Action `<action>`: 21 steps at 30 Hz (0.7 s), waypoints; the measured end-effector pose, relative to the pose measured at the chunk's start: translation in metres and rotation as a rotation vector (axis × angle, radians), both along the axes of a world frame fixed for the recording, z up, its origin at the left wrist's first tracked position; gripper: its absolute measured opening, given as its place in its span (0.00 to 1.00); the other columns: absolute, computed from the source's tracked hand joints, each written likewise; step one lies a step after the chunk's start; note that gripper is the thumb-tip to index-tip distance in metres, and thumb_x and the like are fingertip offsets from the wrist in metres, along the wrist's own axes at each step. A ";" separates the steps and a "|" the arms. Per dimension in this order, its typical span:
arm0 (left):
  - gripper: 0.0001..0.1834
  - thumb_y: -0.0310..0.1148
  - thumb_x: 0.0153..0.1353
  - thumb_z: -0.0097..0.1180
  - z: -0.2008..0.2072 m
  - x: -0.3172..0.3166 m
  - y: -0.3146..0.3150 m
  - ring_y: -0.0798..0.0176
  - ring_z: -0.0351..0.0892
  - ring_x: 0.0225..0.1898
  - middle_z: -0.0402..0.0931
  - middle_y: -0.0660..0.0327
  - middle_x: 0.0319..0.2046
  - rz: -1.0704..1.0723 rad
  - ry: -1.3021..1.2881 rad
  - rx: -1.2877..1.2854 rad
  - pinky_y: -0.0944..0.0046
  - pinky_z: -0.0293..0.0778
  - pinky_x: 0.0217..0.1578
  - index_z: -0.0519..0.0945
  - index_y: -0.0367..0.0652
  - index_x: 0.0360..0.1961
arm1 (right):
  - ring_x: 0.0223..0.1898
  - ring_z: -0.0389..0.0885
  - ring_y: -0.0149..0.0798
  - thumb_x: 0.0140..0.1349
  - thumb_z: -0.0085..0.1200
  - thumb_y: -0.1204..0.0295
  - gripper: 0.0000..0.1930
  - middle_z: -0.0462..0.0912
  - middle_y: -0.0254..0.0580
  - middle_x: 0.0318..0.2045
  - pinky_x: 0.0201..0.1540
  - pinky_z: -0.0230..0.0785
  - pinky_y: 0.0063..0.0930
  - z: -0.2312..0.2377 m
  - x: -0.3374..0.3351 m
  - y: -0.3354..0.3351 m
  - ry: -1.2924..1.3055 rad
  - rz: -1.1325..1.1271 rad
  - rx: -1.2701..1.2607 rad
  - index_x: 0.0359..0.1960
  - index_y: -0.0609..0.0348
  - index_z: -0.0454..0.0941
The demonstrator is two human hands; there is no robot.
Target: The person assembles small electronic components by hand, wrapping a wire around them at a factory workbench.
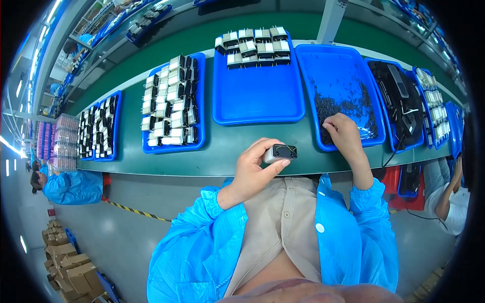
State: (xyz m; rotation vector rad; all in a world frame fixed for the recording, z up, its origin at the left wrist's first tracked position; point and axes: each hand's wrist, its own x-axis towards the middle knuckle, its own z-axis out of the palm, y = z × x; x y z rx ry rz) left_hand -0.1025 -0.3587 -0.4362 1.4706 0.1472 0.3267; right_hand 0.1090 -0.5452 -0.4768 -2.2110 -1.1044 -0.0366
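Observation:
My left hand (252, 170) is closed around a small white, box-shaped housing (272, 157) just above the table's front edge. The housing's black end faces up, and a thin yellow-green wire lies across it. Over to the right, my right hand (345, 135) reaches into a blue tray (333, 50) holding a heap of thin black parts (356, 106). Its thumb and fingers are pinched together at the heap's near left side. Whatever may be between those fingertips is too small to make out.
On the green table (222, 146), a blue tray (258, 106) holds white-and-black housings at its far end. A fuller tray (202, 101) stands left of it. Another tray carries black casings (399, 101) at right. People sit at both sides, and cardboard boxes (83, 278) lie on the floor.

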 end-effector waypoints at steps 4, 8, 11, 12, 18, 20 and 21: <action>0.17 0.18 0.56 0.61 -0.001 0.005 0.000 0.67 0.73 0.46 0.72 0.59 0.43 -0.008 0.006 0.010 0.68 0.69 0.49 0.75 0.34 0.47 | 0.27 0.78 0.46 0.54 0.59 0.77 0.03 0.77 0.45 0.25 0.29 0.70 0.36 0.002 -0.001 0.004 0.050 -0.058 0.043 0.28 0.62 0.77; 0.16 0.18 0.56 0.61 -0.004 0.008 0.000 0.67 0.73 0.46 0.73 0.59 0.43 -0.024 0.006 0.006 0.68 0.69 0.49 0.75 0.34 0.47 | 0.24 0.77 0.40 0.53 0.58 0.79 0.03 0.77 0.43 0.24 0.27 0.69 0.31 0.001 0.000 0.002 0.075 -0.091 0.081 0.27 0.63 0.75; 0.17 0.18 0.56 0.61 -0.005 0.009 0.000 0.67 0.73 0.47 0.73 0.59 0.44 -0.023 0.006 -0.002 0.68 0.69 0.49 0.75 0.34 0.47 | 0.24 0.76 0.36 0.53 0.58 0.80 0.04 0.77 0.41 0.25 0.27 0.68 0.27 0.001 0.001 -0.001 0.209 -0.161 0.114 0.29 0.63 0.76; 0.17 0.18 0.56 0.61 -0.006 0.009 0.000 0.67 0.73 0.47 0.73 0.59 0.44 -0.017 0.006 -0.002 0.68 0.69 0.50 0.75 0.34 0.47 | 0.24 0.75 0.35 0.54 0.57 0.80 0.04 0.77 0.41 0.25 0.28 0.68 0.26 0.001 0.001 -0.001 0.237 -0.164 0.160 0.31 0.64 0.76; 0.19 0.21 0.59 0.60 -0.010 0.009 -0.001 0.68 0.73 0.48 0.73 0.59 0.46 0.003 0.010 -0.153 0.68 0.69 0.50 0.73 0.34 0.51 | 0.27 0.76 0.34 0.58 0.54 0.81 0.07 0.79 0.41 0.29 0.30 0.68 0.24 0.001 0.007 -0.006 0.021 -0.084 0.212 0.38 0.62 0.80; 0.20 0.20 0.61 0.56 -0.005 0.010 0.000 0.66 0.73 0.52 0.73 0.58 0.50 0.009 -0.017 -0.235 0.66 0.69 0.53 0.69 0.34 0.55 | 0.27 0.76 0.34 0.58 0.55 0.81 0.06 0.79 0.41 0.29 0.30 0.68 0.24 0.007 0.001 -0.005 0.080 -0.095 0.217 0.37 0.62 0.80; 0.20 0.19 0.61 0.55 -0.006 0.009 -0.001 0.66 0.73 0.52 0.73 0.58 0.50 0.005 -0.039 -0.291 0.66 0.70 0.53 0.68 0.33 0.55 | 0.26 0.76 0.33 0.58 0.56 0.80 0.05 0.79 0.41 0.29 0.30 0.68 0.23 0.012 -0.003 -0.002 0.122 -0.108 0.237 0.36 0.62 0.80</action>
